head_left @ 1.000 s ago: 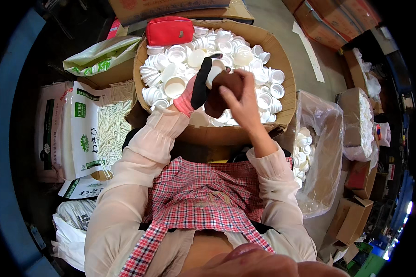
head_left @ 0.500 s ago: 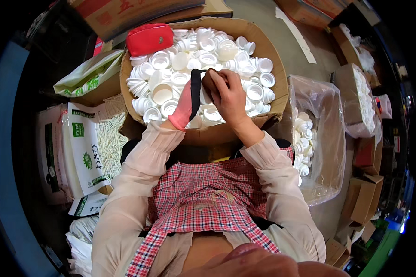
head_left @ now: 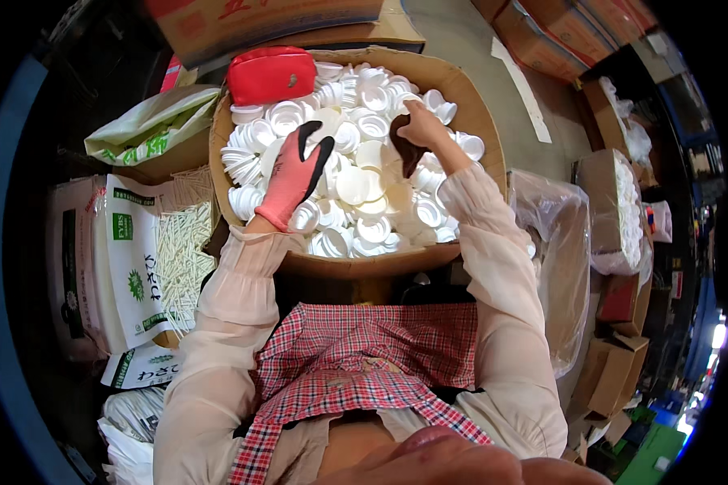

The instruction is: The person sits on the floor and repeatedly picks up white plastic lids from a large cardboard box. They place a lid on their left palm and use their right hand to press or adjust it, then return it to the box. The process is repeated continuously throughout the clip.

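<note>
A large cardboard box (head_left: 356, 265) in front of me is heaped with white plastic caps (head_left: 373, 124). Over its left part is my left hand (head_left: 294, 178), in a pink glove with black fingertips; thumb and fingers are spread and hold nothing. My bare right hand (head_left: 425, 125) grips a dark brown, limp-looking piece (head_left: 406, 152) that tapers to a point below the fingers; its kind I cannot make out. Flat cream discs (head_left: 353, 185) lie among the caps between my hands. A red zip pouch (head_left: 271, 75) rests on the heap at the far left.
Left of the box, a white printed bag (head_left: 137, 259) lies by a pile of thin pale sticks (head_left: 184, 255). A green-and-white bag (head_left: 150, 133) sits behind it. To the right stand a plastic-lined box (head_left: 554, 267) and a carton of white pieces (head_left: 615, 214).
My hands were together over the heap and have moved apart. The left has opened and shifted left; the right has gone right with the brown piece, which now hangs lower.
</note>
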Available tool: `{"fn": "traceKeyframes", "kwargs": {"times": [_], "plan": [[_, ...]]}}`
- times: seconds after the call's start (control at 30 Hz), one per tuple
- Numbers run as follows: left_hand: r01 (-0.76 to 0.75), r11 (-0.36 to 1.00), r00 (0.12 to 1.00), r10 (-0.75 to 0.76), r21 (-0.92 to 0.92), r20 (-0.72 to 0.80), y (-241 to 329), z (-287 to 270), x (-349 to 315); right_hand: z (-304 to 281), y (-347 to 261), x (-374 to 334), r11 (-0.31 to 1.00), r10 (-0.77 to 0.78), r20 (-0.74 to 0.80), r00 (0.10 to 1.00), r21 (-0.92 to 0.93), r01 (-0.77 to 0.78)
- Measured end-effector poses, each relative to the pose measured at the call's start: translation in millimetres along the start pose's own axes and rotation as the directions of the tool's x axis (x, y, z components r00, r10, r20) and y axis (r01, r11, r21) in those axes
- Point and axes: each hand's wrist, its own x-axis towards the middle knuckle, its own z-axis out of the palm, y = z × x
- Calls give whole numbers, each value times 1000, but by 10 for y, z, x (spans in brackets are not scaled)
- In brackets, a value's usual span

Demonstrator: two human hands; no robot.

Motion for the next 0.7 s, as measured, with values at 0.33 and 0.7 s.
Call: {"fn": "traceKeyframes", "kwargs": {"times": [0.33,0.7], "plan": [[225,955,964,-190,-193,184,266,-141,-101,-201,97,-12,987,-86,145,986,-119,104],[187,718,975,-52,-671,216,235,325,-443,-377,-1622,-1847,902,-223,-562,796,191,387]]}}
